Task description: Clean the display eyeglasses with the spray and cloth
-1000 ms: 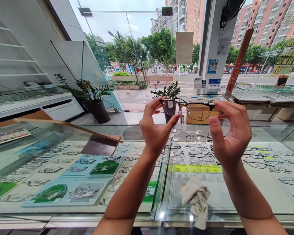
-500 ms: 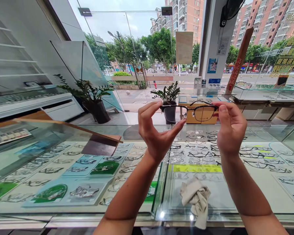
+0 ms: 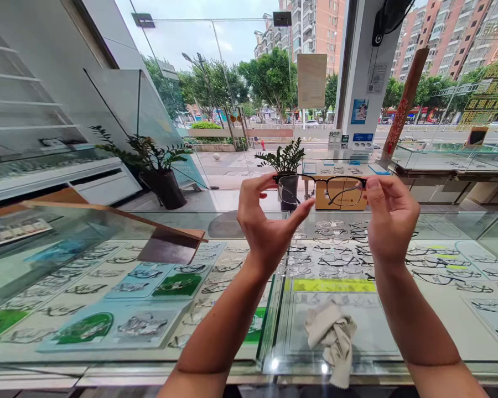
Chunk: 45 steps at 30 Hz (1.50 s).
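Both hands hold up a pair of eyeglasses [image 3: 321,180] with a black upper rim and thin lower rims, above the glass counter. My left hand [image 3: 263,221] is closed on the frame's left end, its thumb stretched below the left lens. At the opposite end, my right hand [image 3: 390,215] pinches the right corner between thumb and fingers. The temple arms show partly through the lenses. Below, between my forearms, a crumpled beige cloth [image 3: 334,337] lies on the counter top.
Under the glass of the display counter [image 3: 269,326] lie many eyeglasses in rows. A brown wooden-edged panel [image 3: 172,246] stands at the left. Beyond the counter are two potted plants [image 3: 165,185] [image 3: 288,190], a wooden cabinet [image 3: 319,202] and a glass door.
The eyeglasses have tilted: the temple that stood above the rim now shows through the lenses. My left hand has shifted slightly right; the cloth has stayed put.
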Each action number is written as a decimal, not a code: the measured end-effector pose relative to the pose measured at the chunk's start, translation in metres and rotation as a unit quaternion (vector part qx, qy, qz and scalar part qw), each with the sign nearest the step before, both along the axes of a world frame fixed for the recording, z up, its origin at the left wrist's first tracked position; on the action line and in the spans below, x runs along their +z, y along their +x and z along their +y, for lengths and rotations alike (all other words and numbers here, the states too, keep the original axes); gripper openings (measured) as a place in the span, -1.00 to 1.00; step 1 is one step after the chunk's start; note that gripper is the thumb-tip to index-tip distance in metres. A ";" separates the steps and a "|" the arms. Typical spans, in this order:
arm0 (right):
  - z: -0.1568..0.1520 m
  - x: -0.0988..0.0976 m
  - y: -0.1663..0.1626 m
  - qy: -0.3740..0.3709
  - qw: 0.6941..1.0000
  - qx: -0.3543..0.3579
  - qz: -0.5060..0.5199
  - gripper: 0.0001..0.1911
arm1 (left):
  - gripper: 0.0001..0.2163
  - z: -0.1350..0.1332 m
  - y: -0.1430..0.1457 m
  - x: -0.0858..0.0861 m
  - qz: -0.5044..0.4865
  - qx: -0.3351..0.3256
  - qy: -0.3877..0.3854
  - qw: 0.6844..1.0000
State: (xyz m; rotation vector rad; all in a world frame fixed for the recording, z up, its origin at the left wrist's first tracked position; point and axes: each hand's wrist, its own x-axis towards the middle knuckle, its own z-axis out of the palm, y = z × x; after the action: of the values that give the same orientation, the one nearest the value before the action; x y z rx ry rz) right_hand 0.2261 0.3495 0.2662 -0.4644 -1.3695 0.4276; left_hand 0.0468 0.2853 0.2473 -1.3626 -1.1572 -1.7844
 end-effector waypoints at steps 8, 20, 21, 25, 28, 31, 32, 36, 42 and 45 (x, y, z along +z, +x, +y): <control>-0.004 0.000 0.000 0.045 0.998 0.025 0.042 -0.89 | -0.40 0.013 -0.011 -0.004 0.005 -0.094 0.012 0.996; -0.004 0.000 0.000 0.066 0.995 0.041 0.057 -0.91 | -0.37 0.016 -0.012 -0.006 0.006 -0.109 0.033 0.993; -0.005 0.000 0.000 0.059 0.995 0.049 0.062 -0.91 | -0.37 0.016 -0.012 -0.006 0.006 -0.106 0.034 0.994; -0.005 0.001 -0.002 0.026 0.991 0.107 0.080 -0.91 | -0.37 0.015 -0.012 -0.007 0.017 -0.094 0.033 0.995; -0.005 0.001 -0.002 -0.003 0.985 0.154 0.082 -0.86 | -0.37 0.015 -0.010 -0.007 0.031 -0.083 0.028 0.996; -0.003 0.002 -0.002 -0.033 0.974 0.208 0.087 -0.81 | -0.37 0.015 -0.009 -0.007 0.034 -0.070 0.031 0.996; -0.002 0.003 -0.001 -0.043 0.969 0.227 0.089 -0.79 | -0.37 0.015 -0.008 -0.007 0.034 -0.067 0.033 0.997; 0.000 0.004 -0.001 -0.085 0.952 0.277 0.096 -0.71 | -0.37 0.014 -0.009 -0.006 0.037 -0.059 0.030 0.997; 0.002 0.003 -0.001 -0.119 0.945 0.286 0.108 -0.67 | -0.38 0.013 -0.006 -0.004 0.026 -0.103 0.035 0.994; 0.008 -0.001 -0.001 -0.115 0.952 0.265 0.102 -0.67 | -0.41 0.016 -0.002 -0.003 -0.003 -0.171 0.038 0.985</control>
State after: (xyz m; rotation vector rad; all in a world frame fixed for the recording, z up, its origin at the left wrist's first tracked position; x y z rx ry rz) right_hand 0.2249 0.3578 0.2653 -0.2250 -1.2356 1.0569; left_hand 0.0445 0.3008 0.2446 -1.5845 -0.8849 -2.0467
